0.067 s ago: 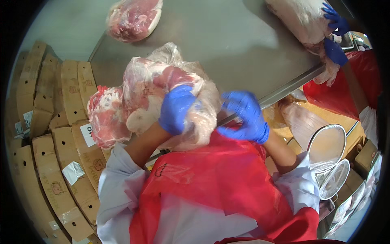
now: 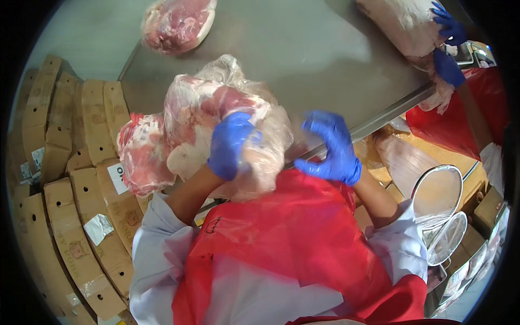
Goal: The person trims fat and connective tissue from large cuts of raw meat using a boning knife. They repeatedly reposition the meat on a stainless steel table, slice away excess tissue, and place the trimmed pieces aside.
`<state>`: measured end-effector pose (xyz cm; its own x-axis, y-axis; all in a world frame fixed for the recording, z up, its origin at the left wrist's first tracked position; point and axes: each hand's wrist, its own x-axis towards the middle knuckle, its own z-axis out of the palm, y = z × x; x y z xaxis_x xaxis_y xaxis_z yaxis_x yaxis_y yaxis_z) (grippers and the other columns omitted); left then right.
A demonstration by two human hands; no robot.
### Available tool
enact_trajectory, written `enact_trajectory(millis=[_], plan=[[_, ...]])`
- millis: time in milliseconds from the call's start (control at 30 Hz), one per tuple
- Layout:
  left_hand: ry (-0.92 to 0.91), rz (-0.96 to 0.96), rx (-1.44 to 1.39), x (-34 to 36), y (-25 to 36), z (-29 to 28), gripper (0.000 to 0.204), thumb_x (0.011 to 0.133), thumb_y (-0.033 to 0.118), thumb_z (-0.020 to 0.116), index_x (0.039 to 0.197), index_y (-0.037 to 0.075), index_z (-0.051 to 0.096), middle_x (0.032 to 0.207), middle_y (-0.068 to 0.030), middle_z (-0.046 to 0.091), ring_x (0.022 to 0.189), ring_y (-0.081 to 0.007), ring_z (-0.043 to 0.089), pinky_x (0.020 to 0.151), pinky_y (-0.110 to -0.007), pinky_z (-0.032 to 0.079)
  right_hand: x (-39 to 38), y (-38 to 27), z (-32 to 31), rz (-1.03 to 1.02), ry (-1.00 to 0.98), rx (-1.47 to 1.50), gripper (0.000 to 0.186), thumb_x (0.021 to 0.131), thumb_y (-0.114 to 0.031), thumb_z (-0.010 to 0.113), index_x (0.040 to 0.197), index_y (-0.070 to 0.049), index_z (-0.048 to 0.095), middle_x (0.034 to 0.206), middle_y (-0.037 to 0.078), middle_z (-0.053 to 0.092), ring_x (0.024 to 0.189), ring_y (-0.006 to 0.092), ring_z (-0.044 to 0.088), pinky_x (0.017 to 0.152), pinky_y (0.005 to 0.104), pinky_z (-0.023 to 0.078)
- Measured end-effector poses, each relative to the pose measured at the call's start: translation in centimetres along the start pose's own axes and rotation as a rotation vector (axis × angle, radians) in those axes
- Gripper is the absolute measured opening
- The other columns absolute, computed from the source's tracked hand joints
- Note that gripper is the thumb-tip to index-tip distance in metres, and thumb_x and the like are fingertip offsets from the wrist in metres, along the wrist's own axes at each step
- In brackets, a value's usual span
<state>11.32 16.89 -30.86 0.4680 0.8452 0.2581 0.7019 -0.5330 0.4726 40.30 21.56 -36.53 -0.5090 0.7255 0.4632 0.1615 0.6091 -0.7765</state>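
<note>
A large piece of raw meat [image 2: 189,116] lies on the near left of the metal table, partly covered by clear plastic wrap [image 2: 265,168] that bunches at its right side. My left hand [image 2: 230,145], in a blue glove, is against the wrap and the meat. Motion smears its fingers, so their grip on the plastic is unclear. To the right of the wrap my right hand [image 2: 333,151], also blue-gloved, is in the air by the table edge. Its fingers and thumb are curved and apart, with nothing between them.
Another raw piece [image 2: 146,154] sits just left; one more [image 2: 179,24] lies farther back on the table [image 2: 303,59]. Cardboard boxes [image 2: 81,244] are stacked at left. At far right, a co-worker's gloved hands [image 2: 449,67] touch a large pale piece [image 2: 403,27]. Wire-rimmed hoops [image 2: 437,189] stand at lower right.
My right hand has shifted slightly right, away from the plastic, and its fingers have spread wider. My left hand has moved a little left along the wrap.
</note>
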Motion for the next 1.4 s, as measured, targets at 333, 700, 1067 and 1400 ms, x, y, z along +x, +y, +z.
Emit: enact_trajectory(millis=[333,700,1067,1400], plan=[[0.393,-0.779,-0.418,-14.1,-2.2,-2.7,0.025,0.092,0.021,0.063,0.112,0.006,0.068,0.106,-0.0106,0.068,0.101,-0.0289,0.064,0.093,-0.04,0.051,5.7,0.9,10.2,-0.094,0.063,0.327,0.101,0.069,-0.048,0.087,0.147,-0.002,0.043,0.147,0.024,0.046,0.132,0.044,0.046,0.108,0.0509,0.04],[0.221,-0.403,-0.435,0.3,-6.6,0.5,0.034,0.091,0.02,0.064,0.123,0.009,0.066,0.118,-0.0093,0.067,0.111,-0.0279,0.062,0.103,-0.04,0.047,-1.1,2.6,10.6,0.356,-0.055,0.56,0.041,0.096,-0.023,0.065,0.127,0.003,0.059,0.12,0.022,0.067,0.111,0.0358,0.064,0.094,0.0435,0.051],[-0.704,-0.183,0.42,1.2,-1.4,-3.6,0.074,0.09,0.022,0.062,0.158,0.015,0.033,0.151,-0.0163,0.045,0.145,-0.0299,0.041,0.122,-0.044,0.025,-2.9,-0.6,5.1,0.366,-0.405,0.713,0.03,0.101,-0.025,0.06,0.114,0.002,0.065,0.101,0.026,0.067,0.093,0.0435,0.064,0.084,0.0449,0.051],[-0.592,-0.1,0.569,-0.3,-7.0,5.8,0.012,0.078,0.02,0.066,0.084,0.014,0.074,0.076,-0.0117,0.067,0.081,-0.0312,0.068,0.076,-0.045,0.054,-4.0,-0.8,3.3,0.262,-0.576,0.591,0.028,0.097,-0.029,0.064,0.099,-0.001,0.068,0.086,0.023,0.067,0.081,0.0454,0.063,0.07,0.0507,0.05]])
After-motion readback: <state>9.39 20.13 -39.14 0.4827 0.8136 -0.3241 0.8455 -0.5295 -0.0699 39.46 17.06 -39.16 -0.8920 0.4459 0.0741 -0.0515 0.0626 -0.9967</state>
